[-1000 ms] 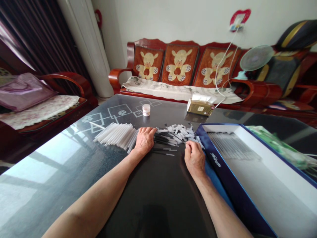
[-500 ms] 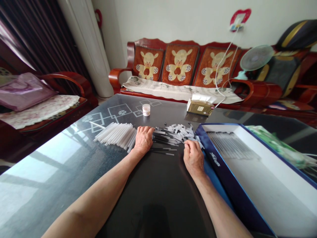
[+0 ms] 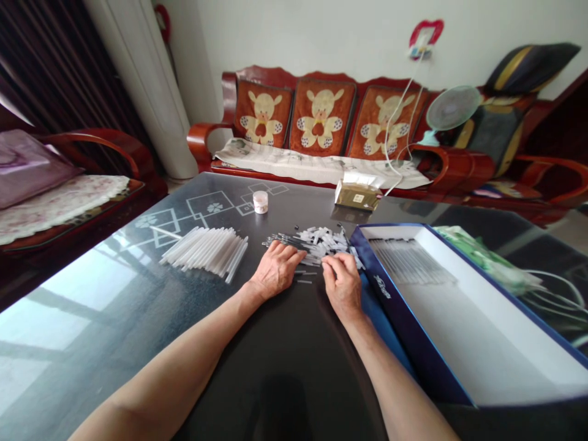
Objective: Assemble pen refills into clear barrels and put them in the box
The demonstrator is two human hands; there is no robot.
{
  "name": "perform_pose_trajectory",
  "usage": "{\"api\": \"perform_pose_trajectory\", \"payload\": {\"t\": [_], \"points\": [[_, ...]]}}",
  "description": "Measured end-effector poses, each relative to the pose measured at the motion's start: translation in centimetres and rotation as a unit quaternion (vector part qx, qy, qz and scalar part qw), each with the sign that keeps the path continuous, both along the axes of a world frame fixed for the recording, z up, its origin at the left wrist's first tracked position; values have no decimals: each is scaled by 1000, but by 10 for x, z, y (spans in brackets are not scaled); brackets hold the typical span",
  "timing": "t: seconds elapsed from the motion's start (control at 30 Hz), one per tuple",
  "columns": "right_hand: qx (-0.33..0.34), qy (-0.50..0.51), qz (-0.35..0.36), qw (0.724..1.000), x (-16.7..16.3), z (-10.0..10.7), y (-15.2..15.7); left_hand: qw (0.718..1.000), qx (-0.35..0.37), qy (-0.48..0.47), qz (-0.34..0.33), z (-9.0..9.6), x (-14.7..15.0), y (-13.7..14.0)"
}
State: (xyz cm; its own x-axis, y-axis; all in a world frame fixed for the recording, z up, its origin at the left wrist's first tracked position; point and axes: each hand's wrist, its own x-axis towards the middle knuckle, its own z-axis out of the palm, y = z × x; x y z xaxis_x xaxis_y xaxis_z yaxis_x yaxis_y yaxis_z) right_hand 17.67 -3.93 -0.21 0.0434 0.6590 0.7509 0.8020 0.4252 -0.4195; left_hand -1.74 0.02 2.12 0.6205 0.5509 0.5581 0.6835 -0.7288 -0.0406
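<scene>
My left hand point(image 3: 277, 267) lies over the near side of a bunch of thin black sticks point(image 3: 278, 239), its fingers bent and pressed together; anything in them is hidden. To its right, my right hand point(image 3: 342, 283) is closed in a pinch at the front of a heap of short white tube pieces point(image 3: 325, 237). What its fingertips hold is too small to make out. The two hands are close but apart. A few loose thin sticks point(image 3: 305, 281) lie between them on the table. Left of my left hand lies a row of translucent white tubes point(image 3: 206, 251).
A blue box point(image 3: 413, 327) with a white inside stands at the right, with a row of thin clear sticks point(image 3: 407, 260) in it. Farther back on the dark table point(image 3: 257, 367) are a small white jar point(image 3: 260, 202) and a tissue box point(image 3: 356, 195). Green packaging point(image 3: 487, 254) lies beyond the blue box.
My left hand has moved right, away from the white tubes and onto the black sticks. My right hand has come closer to it, still pinched. The view has turned slightly right.
</scene>
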Motion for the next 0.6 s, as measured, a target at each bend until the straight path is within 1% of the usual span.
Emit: {"api": "perform_pose_trajectory", "payload": {"t": [0.07,0.13,0.23,0.3,0.4,0.5,0.53,0.57,0.6], "points": [[-4,11,15,1000,-3,-1,-1,1000,-8,13,-11,-1,7,-7],[-8,35,27,999,-6,-3,-1,1000,-10,22,-6,-3,11,-11],[-17,84,34,996,-11,-5,-1,999,-13,34,-2,-5,12,-13],[-36,115,38,992,-15,-6,-3,999,-18,40,-3,-5,12,-13],[-85,192,51,976,-22,-5,-6,998,-34,46,-9,-4,13,-14],[-136,263,104,950,-24,-3,-8,997,-58,51,-11,-5,12,-14],[-146,261,118,947,-24,-2,-8,997,-65,50,-8,-6,12,-14],[-147,242,120,952,-22,-1,-8,996,-70,48,-3,-6,12,-13],[-139,206,107,963,-19,0,-7,996,-74,46,3,-7,12,-12]]}}
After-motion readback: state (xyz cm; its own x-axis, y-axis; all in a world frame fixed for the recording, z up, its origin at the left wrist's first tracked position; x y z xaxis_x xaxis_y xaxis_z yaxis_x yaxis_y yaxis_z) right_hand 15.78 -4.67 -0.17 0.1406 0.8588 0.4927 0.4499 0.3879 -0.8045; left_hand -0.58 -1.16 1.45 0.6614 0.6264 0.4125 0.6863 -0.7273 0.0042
